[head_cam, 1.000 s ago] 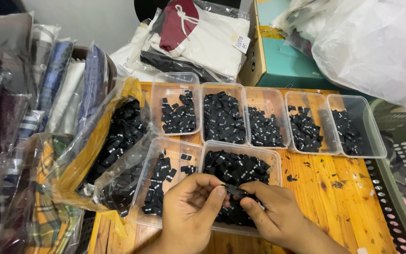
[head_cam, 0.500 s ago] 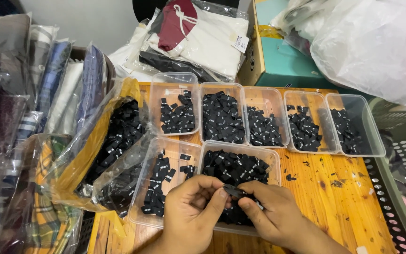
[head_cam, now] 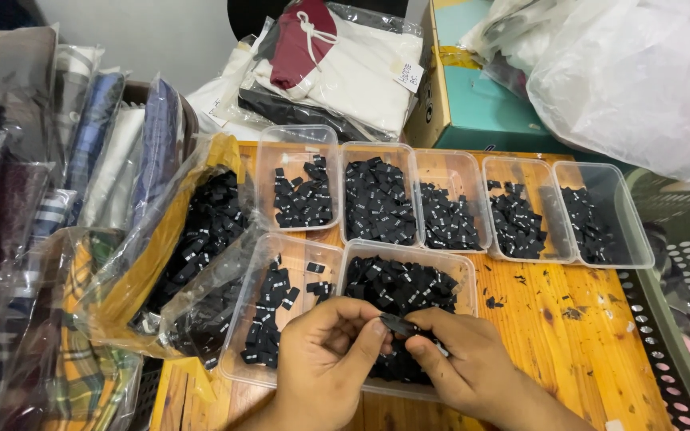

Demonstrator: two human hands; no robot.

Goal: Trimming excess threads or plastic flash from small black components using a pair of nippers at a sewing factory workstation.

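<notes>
Left hand [head_cam: 331,359] and right hand [head_cam: 461,363] pinch one small black label [head_cam: 398,323] between fingertips, above the full tray [head_cam: 450,267], keeping spares contained.

Behind the row of clear tubs [head_cam: 449,199] of small black labels stands a teal cardboard box [head_cam: 481,104]. Left of it lies a clear-bagged white garment [head_cam: 345,64] bearing a white paper tag [head_cam: 409,77].

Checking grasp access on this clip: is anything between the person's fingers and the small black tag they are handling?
Nothing visible is. The left hand and right hand already pinch the black tag directly between their fingertips, above the clear container of black tags at the front of the wooden table.
</notes>
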